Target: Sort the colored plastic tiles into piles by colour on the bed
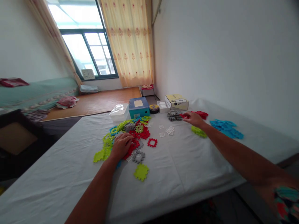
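Observation:
A mixed heap of red, green, blue and grey plastic interlocking building tiles lies left of the middle of the table. My left hand (121,144) rests on this heap, its fingers laid over the red tiles (141,134); the fingertips are partly hidden. At the right, my right hand (192,119) pinches a red interlocking tile (184,116) beside a stack of grey tiles (174,115). Just behind that hand lies a red pile (201,114). Green tiles (198,131) lie below the wrist, and a blue pile (226,128) lies farther right.
Small white square pieces (170,130) are scattered mid-table. A single red frame tile (152,142) and a green tile (141,172) lie nearer me. Along the far edge stand a clear plastic tub (119,112), a blue box (139,107) and a yellow box (177,102).

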{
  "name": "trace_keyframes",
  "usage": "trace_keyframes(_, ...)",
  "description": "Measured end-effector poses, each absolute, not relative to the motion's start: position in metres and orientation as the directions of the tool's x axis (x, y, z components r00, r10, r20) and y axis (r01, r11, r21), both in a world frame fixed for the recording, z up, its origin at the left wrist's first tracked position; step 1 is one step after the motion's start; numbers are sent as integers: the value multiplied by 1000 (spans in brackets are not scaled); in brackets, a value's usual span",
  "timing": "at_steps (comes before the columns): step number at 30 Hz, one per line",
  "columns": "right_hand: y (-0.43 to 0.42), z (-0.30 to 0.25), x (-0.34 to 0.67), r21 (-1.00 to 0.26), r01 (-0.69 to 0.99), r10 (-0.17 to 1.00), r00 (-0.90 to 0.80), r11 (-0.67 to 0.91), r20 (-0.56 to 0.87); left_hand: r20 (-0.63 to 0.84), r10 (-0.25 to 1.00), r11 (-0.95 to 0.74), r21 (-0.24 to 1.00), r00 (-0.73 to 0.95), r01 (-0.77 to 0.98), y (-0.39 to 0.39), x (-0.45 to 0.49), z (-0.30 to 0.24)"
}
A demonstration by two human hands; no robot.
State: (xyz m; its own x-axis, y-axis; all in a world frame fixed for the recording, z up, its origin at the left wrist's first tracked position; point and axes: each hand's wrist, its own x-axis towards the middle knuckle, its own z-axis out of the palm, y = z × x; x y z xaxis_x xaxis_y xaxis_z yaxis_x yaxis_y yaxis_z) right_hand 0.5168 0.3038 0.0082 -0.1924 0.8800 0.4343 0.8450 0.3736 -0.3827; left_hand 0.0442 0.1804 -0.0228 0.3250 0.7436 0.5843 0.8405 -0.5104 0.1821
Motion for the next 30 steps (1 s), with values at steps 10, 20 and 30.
trace_keyframes(10, 332, 19, 594, -384, 922, 862, 238, -55, 447, 590, 732, -516, 153, 342, 843, 180, 44, -21)
trace_keyframes(20, 287, 1, 405, -353, 720, 791, -456, 597, 409, 573, 752, -498, 173, 324, 850, 177, 47, -21)
trace_keyframes(30, 246, -23, 277, -282, 681, 735, -603, 676, 309, 581, 764, -473, 206, 282, 857, 176, 44, -24)
